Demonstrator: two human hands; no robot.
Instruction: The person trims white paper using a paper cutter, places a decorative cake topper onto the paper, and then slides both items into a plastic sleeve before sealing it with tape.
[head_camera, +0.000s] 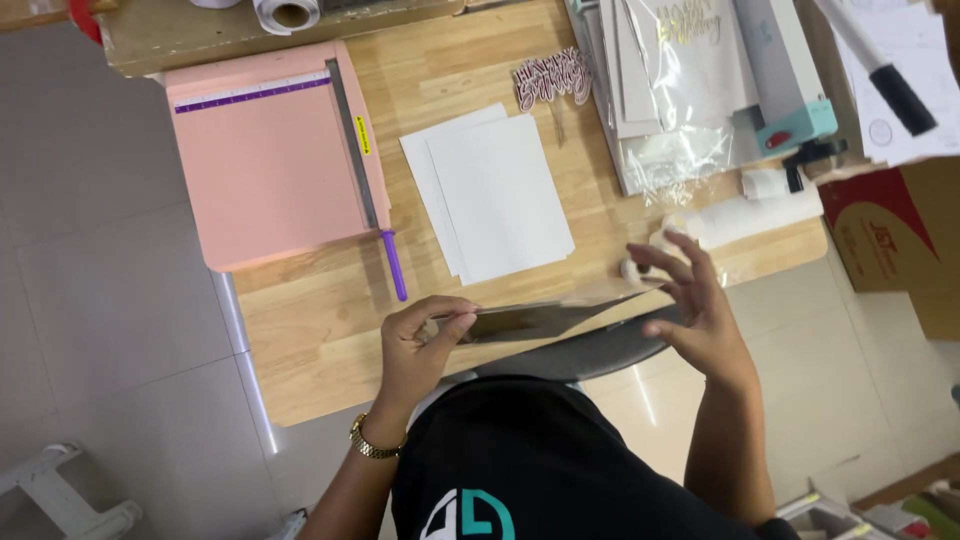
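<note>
Sheet (540, 320) was held edge-on just above the near table (310, 340) edge, close to the body, so only a thin grey sliver showed. Left hand (425, 345) pinched its left end, thumb and fingers closed on it; right hand (695, 305) hovered at the right end, fingers spread and loose, maybe brushing the edge, not gripping. Risk as judged: with one pinch carrying it, the sheet could sag, crease or slip off the table edge; the spread right fingers sat just beside a tape roll (635, 268) and could knock it. Farther out, two white cards (495, 195) lay stacked, slightly offset. Left of them a pink cutter (270, 160), purple handle down. Beyond, a glittery topper (552, 80). Containers: clear bags (665, 90) at the far right held white cards and a gold topper; a cardboard box (900, 235) stood off the table's right end, contents hidden.
</note>
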